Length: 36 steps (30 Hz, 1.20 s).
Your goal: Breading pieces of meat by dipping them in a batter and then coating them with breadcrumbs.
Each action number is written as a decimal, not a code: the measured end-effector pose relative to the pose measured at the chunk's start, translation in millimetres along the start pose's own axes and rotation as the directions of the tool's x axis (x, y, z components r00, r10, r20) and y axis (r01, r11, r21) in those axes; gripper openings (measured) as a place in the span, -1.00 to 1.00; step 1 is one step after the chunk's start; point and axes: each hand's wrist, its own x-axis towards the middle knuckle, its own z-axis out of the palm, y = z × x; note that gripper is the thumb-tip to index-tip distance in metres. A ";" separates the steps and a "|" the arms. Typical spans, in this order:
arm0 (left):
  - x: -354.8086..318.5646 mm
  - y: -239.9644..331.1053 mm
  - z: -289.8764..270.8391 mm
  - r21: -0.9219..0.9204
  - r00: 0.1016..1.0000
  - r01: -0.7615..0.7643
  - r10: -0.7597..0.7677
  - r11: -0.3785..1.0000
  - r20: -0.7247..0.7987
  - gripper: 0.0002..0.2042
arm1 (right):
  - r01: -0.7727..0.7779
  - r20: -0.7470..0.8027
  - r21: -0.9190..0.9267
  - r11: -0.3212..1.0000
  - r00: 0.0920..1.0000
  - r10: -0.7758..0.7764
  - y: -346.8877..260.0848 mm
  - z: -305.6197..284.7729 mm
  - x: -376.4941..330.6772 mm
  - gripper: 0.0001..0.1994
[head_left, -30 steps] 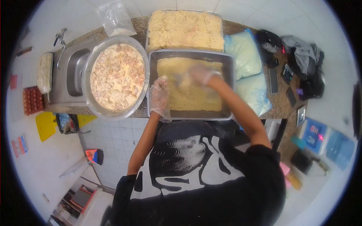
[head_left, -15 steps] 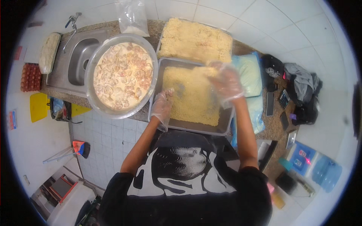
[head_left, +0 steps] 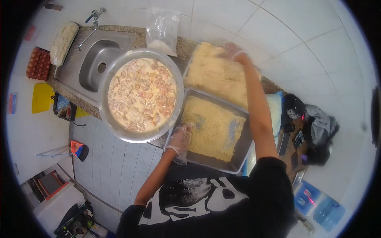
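A grey tray (head_left: 201, 158) with a layer of pale yellow crumbs (head_left: 206, 137) stands in front of me. My gloved left hand (head_left: 179, 139) is at its left rim, fingers bent over the edge toward the crumbs. Behind it lies a second tray, covered with crumb-coated pieces (head_left: 216, 71). My gloved right hand (head_left: 235, 52) is over the far edge of these pieces; motion smears its fingers, and I cannot see whether they hold anything. To the left, a big metal bowl (head_left: 104, 91) holds raw meat pieces (head_left: 143, 93) in a creamy batter.
A steel sink (head_left: 99, 59) with a tap is at the far left, beside egg trays (head_left: 38, 63). A clear plastic bag (head_left: 162, 31) with white powder stands behind the bowl. Plastic packages (head_left: 274, 111), a black cap (head_left: 293, 107) and a grey garment (head_left: 317, 123) lie on the right.
My right hand has moved from above the near tray's crumbs to the coated pieces in the far tray. My left hand remains at the near tray's rim. The whole view has turned somewhat.
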 end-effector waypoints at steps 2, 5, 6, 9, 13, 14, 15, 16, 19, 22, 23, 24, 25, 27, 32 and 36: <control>0.9 -4.7 6.9 -0.041 1.000 0.011 -0.010 0.999 0.000 -0.77 | -0.015 -0.063 -0.056 0.998 0.998 0.011 61.6 53.0 52.8 -0.37; 3.2 -0.4 3.1 -0.051 0.999 0.026 -0.027 0.998 -0.023 -0.75 | -0.046 -0.102 -0.014 0.999 0.994 0.044 62.2 63.2 70.2 -0.34; 2.1 2.4 1.5 -0.029 0.999 0.023 -0.024 0.999 -0.043 -0.74 | -0.070 -0.075 0.072 0.995 0.994 0.075 48.7 60.4 65.3 -0.32; 2.0 3.4 2.6 0.007 0.996 0.051 -0.050 0.999 -0.071 -0.76 | -0.285 -0.290 0.171 0.943 0.900 0.324 -30.7 48.0 21.1 -0.33; 6.9 12.5 0.7 0.079 0.996 0.089 -0.089 0.993 -0.002 -0.77 | -0.157 -0.493 -0.277 0.948 0.870 0.000 -10.9 130.2 37.7 -0.42; 8.4 9.2 1.6 0.135 0.998 0.061 -0.060 0.989 -0.012 -0.76 | -0.068 -0.169 -0.343 0.937 0.986 0.010 -16.9 111.2 40.2 -0.49; 13.6 10.0 -0.9 0.195 1.000 0.017 -0.015 0.981 -0.011 -0.75 | 0.024 0.163 -0.377 0.926 0.986 0.041 -15.6 95.0 41.6 -0.55; 22.4 10.5 -4.1 0.169 0.999 0.014 -0.023 0.985 0.047 -0.74 | -0.160 0.082 -0.041 0.986 0.983 0.163 -13.8 81.4 37.1 -0.59; 18.0 35.6 -15.9 0.039 0.998 -0.026 0.024 0.999 0.053 -0.66 | -0.016 -0.316 0.275 0.961 0.943 0.106 -61.2 55.6 -59.8 -0.65; 28.9 51.0 -12.9 0.109 0.955 -0.277 0.287 0.954 -0.080 -0.61 | 0.002 -0.496 -0.002 1.000 0.868 -0.003 -109.1 100.9 -174.3 -0.72; 34.1 69.0 -14.0 0.320 0.984 -0.162 0.175 0.934 -0.014 -0.56 | -0.133 -0.308 0.075 0.988 0.939 0.150 -128.3 114.0 -203.1 -0.72; 44.4 86.9 -13.6 0.520 0.998 -0.062 0.051 0.852 0.035 -0.51 | -0.286 -0.096 0.127 0.950 0.949 0.299 -140.1 123.3 -220.6 -0.73; 59.6 89.2 -2.7 0.609 0.986 -0.082 0.155 0.789 -0.067 -0.51 | -0.301 -0.094 0.140 0.943 0.944 0.316 -120.9 160.0 -220.8 -0.73; 95.1 57.9 21.0 0.754 0.983 -0.077 0.174 0.652 -0.050 -0.54 | -0.205 -0.296 0.124 0.971 0.926 0.233 -71.4 257.1 -219.4 -0.75; 111.6 67.4 21.4 0.779 0.923 -0.277 -0.071 0.563 0.379 -0.75 | 0.077 -0.257 -0.231 0.970 0.957 -0.137 -63.3 228.8 -216.1 -0.78; 84.6 3.2 33.7 0.832 0.995 -0.085 0.096 0.548 0.038 -0.57 | -0.476 -0.205 -0.041 0.878 0.864 0.459 -34.9 248.6 -254.9 -0.71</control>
